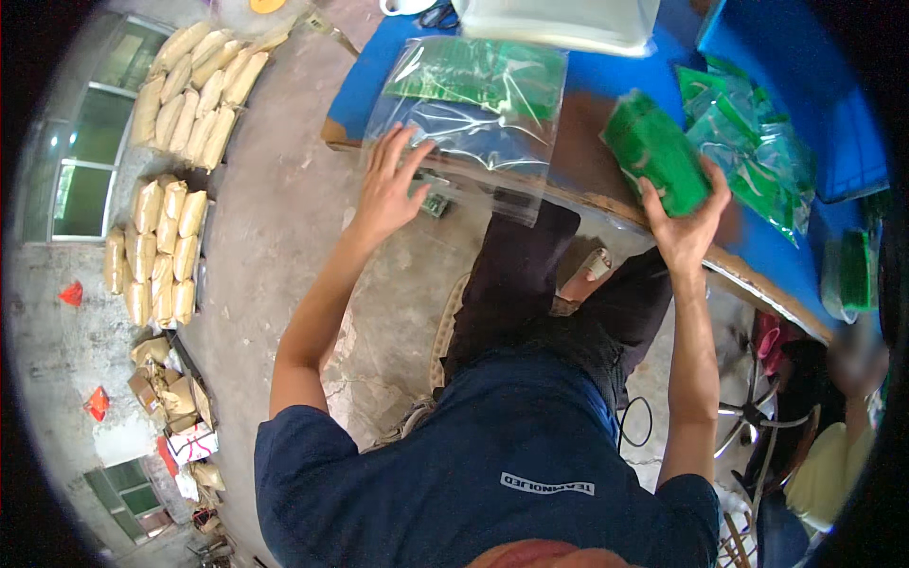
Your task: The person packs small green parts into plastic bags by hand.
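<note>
A large clear plastic bag (473, 123) lies at the table's front edge, its near end hanging over. Inside its far part is a row of green packets (473, 80). My left hand (390, 185) rests at the bag's near left corner, fingers spread and holding nothing. To the right, my right hand (689, 213) grips a thick green bundle (656, 151), thumb on its near side and fingers round its right side. The bundle is held tilted over the table edge; whether it is one packet or several stacked cannot be told.
Loose green packets in clear film (748, 142) are heaped on the blue table (587, 71) at right. A translucent bin (559, 24) stands at the back. Filled sacks (161, 251) are stacked at left. Another person (833, 445) sits at lower right, beside a chair base (753, 415).
</note>
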Demonstrator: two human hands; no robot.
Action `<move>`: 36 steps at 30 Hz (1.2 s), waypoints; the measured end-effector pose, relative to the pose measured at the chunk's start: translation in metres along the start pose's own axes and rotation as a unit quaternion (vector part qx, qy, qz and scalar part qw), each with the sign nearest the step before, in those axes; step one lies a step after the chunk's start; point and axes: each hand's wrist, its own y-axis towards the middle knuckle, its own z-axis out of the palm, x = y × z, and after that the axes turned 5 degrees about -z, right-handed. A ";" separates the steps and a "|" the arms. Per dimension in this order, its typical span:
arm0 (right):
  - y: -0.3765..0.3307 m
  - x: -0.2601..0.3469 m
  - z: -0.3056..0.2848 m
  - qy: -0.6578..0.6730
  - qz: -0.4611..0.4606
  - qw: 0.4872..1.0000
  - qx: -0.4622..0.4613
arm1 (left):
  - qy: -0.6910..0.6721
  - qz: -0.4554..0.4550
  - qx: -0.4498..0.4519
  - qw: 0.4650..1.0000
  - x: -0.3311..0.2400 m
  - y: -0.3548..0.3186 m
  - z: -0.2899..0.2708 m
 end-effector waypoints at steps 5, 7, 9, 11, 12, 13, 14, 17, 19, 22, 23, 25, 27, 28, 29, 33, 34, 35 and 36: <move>0.008 0.005 0.005 -0.002 0.064 0.997 0.040 | 0.018 0.057 -0.052 0.997 0.019 0.002 0.012; 0.014 0.004 -0.001 -0.006 0.051 0.998 0.038 | 0.005 0.060 -0.067 0.996 0.021 0.004 0.007; 0.019 0.010 -0.011 0.071 0.078 0.994 -0.024 | -0.012 0.062 -0.081 0.995 0.014 0.006 0.002; 0.024 0.016 -0.020 0.144 0.128 0.981 -0.038 | -0.049 0.054 -0.088 0.993 0.000 0.010 -0.002; 0.029 0.019 -0.028 0.219 0.184 0.957 -0.046 | -0.056 0.059 -0.089 0.993 -0.013 0.015 -0.003; 0.032 0.019 -0.032 0.291 0.238 0.925 -0.054 | -0.085 0.061 -0.080 0.991 -0.032 0.020 -0.001; 0.035 0.012 -0.035 0.352 0.263 0.897 -0.040 | -0.116 0.063 -0.072 0.989 -0.051 0.024 0.003; 0.053 0.031 -0.045 0.487 0.294 0.821 -0.051 | -0.142 0.050 0.020 0.988 -0.110 0.036 0.023; 0.061 0.037 -0.049 0.483 0.323 0.812 -0.054 | -0.167 0.035 0.051 0.984 -0.135 0.051 0.034; 0.062 0.037 -0.052 0.488 0.312 0.815 -0.018 | -0.216 0.002 0.095 0.972 -0.146 0.064 0.046; 0.060 0.037 -0.054 0.451 0.320 0.833 -0.006 | -0.236 -0.020 0.104 0.966 -0.146 0.068 0.047; 0.053 0.042 -0.059 0.455 0.344 0.820 0.052 | -0.262 -0.025 0.094 0.960 -0.146 0.071 0.045; 0.043 0.037 -0.064 0.455 0.418 0.769 0.164 | -0.295 -0.033 -0.008 0.955 -0.145 0.073 0.041; 0.041 0.031 -0.065 0.446 0.427 0.746 0.249 | -0.292 -0.080 0.024 0.953 -0.144 0.074 0.035; 0.041 0.024 -0.064 0.435 0.433 0.716 0.333 | -0.246 -0.056 -0.029 0.967 -0.143 0.077 0.032; 0.049 0.011 -0.046 0.444 0.462 0.606 0.471 | -0.258 -0.064 -0.031 0.964 -0.160 0.090 0.001; 0.056 0.006 -0.044 0.420 0.479 0.625 0.451 | -0.243 -0.042 -0.035 0.969 -0.164 0.092 -0.005; 0.057 -0.001 -0.038 0.423 0.535 0.615 0.396 | -0.228 -0.021 -0.041 0.973 -0.168 0.095 -0.009; 0.062 -0.005 -0.036 0.424 0.569 0.623 0.330 | -0.224 -0.009 -0.046 0.973 -0.171 0.098 -0.010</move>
